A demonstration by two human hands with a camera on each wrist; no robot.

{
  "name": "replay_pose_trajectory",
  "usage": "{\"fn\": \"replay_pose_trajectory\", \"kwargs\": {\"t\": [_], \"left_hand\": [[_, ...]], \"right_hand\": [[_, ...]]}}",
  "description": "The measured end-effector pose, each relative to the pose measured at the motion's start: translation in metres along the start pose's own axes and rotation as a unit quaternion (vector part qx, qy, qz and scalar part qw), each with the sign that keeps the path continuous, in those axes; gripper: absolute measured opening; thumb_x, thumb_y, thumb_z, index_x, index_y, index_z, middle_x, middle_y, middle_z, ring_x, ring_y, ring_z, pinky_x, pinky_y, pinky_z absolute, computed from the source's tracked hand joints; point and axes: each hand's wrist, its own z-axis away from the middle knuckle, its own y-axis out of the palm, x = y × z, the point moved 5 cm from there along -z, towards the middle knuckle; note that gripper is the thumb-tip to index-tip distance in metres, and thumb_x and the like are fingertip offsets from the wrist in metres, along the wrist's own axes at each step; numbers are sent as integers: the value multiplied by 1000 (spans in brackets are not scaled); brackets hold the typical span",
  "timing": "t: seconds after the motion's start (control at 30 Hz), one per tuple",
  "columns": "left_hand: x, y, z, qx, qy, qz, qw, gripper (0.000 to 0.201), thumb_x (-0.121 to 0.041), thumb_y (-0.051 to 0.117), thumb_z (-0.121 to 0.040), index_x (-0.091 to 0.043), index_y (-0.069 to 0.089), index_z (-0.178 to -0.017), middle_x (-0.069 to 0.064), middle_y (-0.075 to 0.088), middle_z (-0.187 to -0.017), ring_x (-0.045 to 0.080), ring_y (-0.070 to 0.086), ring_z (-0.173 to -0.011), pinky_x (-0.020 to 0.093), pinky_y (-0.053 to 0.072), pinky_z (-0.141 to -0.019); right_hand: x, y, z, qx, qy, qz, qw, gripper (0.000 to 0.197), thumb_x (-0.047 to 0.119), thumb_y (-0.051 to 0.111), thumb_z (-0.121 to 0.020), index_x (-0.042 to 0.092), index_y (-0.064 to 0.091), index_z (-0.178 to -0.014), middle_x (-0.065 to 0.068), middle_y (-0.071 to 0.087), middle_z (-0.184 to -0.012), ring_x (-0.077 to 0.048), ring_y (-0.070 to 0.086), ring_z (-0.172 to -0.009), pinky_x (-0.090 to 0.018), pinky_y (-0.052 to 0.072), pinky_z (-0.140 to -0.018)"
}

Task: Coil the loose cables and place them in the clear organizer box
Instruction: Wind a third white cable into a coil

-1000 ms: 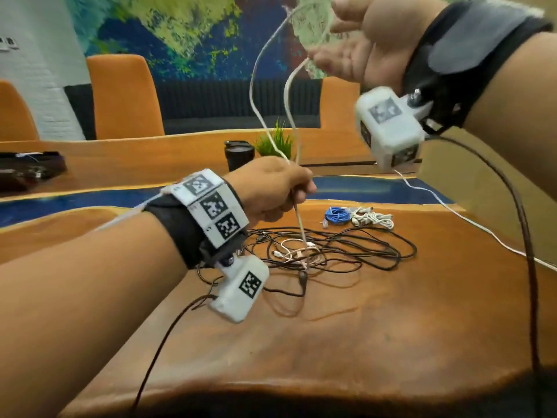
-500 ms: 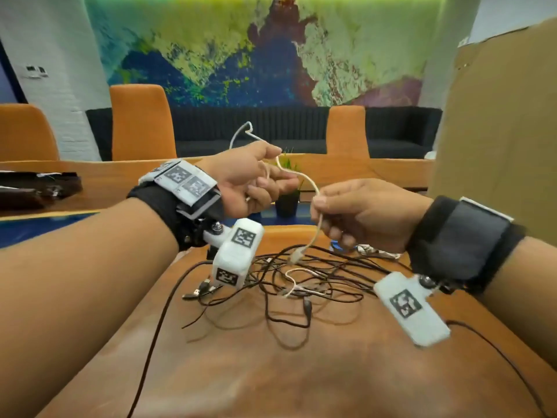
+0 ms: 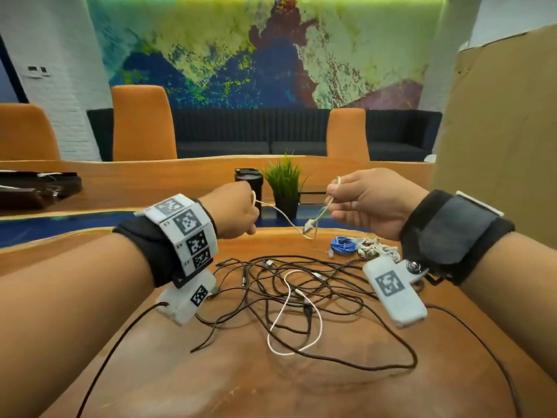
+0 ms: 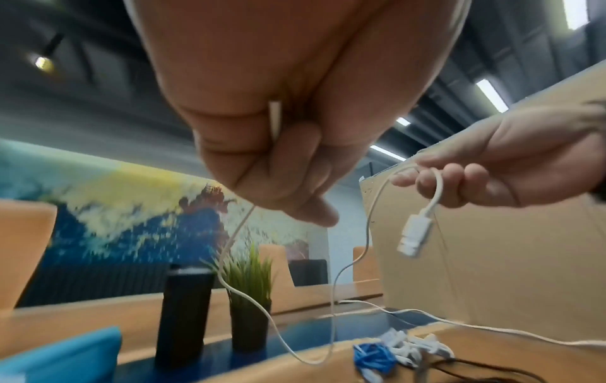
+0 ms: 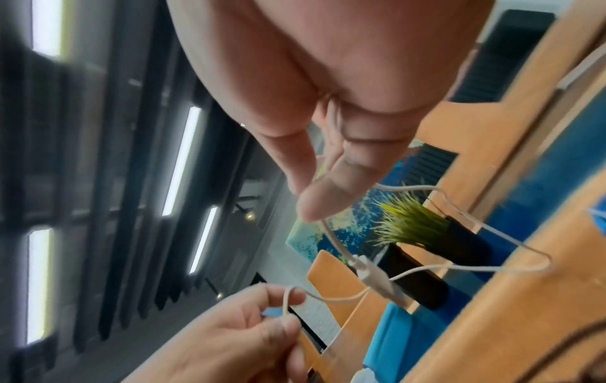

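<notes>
A thin white USB cable [image 3: 281, 214] sags between my two hands above the wooden table [image 3: 301, 384]. My left hand [image 3: 251, 200] pinches one part of it in curled fingers, and the cable [image 4: 241, 228] trails down from that hand. My right hand [image 3: 333, 191] pinches the cable close to its white plug [image 3: 310, 227], which dangles below the fingers [image 4: 414, 233]. Under the hands lies a tangle of loose black cables [image 3: 325, 285] with a white cable [image 3: 286, 309] looped through it. The clear organizer box is not in view.
A coiled blue cable [image 3: 342, 244] and a bundled white one [image 3: 376, 248] lie behind the tangle. A potted grass plant [image 3: 284, 184] and a black cup [image 3: 248, 179] stand farther back. A tall cardboard box [image 3: 497, 122] rises at the right. Orange chairs line the far side.
My right hand came down from high above to the left hand's level. The left hand rose off the tangle. Both now hold a short sagging stretch of the white cable.
</notes>
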Motion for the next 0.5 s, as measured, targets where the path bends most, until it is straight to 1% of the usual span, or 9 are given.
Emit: {"fn": "replay_pose_trajectory", "kwargs": {"t": [0.07,0.1,0.17,0.23,0.27,0.3,0.37,0.43,0.5], "left_hand": [[1,-19,-1,-88,15,-12,996,29,-19,53,-98,-6,46,-123,4,70,-92,22,67,-87,40,54,-78],[-1,-29,-1,-114,23,0,993,35,-20,53,-98,-11,39,-128,3,71,-92,22,66,-87,42,55,-81],[-9,-48,-1,-136,61,19,989,40,-24,53,-98,-17,36,-134,0,71,-89,16,67,-84,38,54,-79],[-25,-65,4,-119,105,70,985,32,-35,54,-99,-23,46,-127,0,72,-87,5,66,-77,32,49,-69],[-33,-71,7,-89,118,119,982,27,-42,51,-99,-25,53,-120,1,72,-89,0,63,-69,30,45,-62],[-40,-75,11,-53,125,168,976,29,-48,48,-99,-27,59,-115,3,72,-91,-2,58,-61,28,40,-58],[-52,-81,19,17,136,209,968,40,-57,40,-99,-31,68,-108,2,70,-93,2,54,-60,27,38,-56],[-61,-85,28,31,194,171,965,39,-48,40,-103,-24,70,-110,-9,66,-87,-3,56,-62,16,41,-55],[-68,-85,34,23,245,143,959,34,-35,43,-104,-15,71,-108,-10,65,-85,-8,56,-63,7,41,-57]], "right_hand": [[16,2,3,-5,-49,-5,999,38,-1,61,-92,15,46,-122,-15,65,-91,-15,62,-63,-25,59,-56],[26,3,5,-8,-71,-15,997,46,-4,62,-90,21,43,-125,-16,66,-91,-16,63,-63,-26,59,-56],[48,9,12,5,-108,-6,994,36,-4,59,-92,6,52,-125,-15,65,-86,-17,64,-65,-26,60,-59],[68,15,16,32,-129,8,991,27,-6,53,-93,-3,59,-119,-20,67,-88,-22,68,-73,-26,60,-64],[77,17,17,45,-137,18,989,26,-8,51,-93,-4,60,-117,-23,69,-92,-24,70,-77,-26,60,-66],[85,20,19,57,-146,39,987,25,-10,51,-93,-4,60,-115,-24,71,-95,-24,71,-78,-27,60,-67],[101,26,21,67,-178,116,975,18,-5,53,-95,-3,61,-111,-22,72,-91,-23,72,-75,-31,60,-68],[115,30,24,44,-226,216,949,13,2,54,-97,-2,64,-105,-19,71,-83,-24,71,-70,-35,61,-66],[126,33,24,3,-285,324,902,14,10,56,-98,3,68,-99,-15,72,-79,-27,70,-66,-37,60,-63]]}}
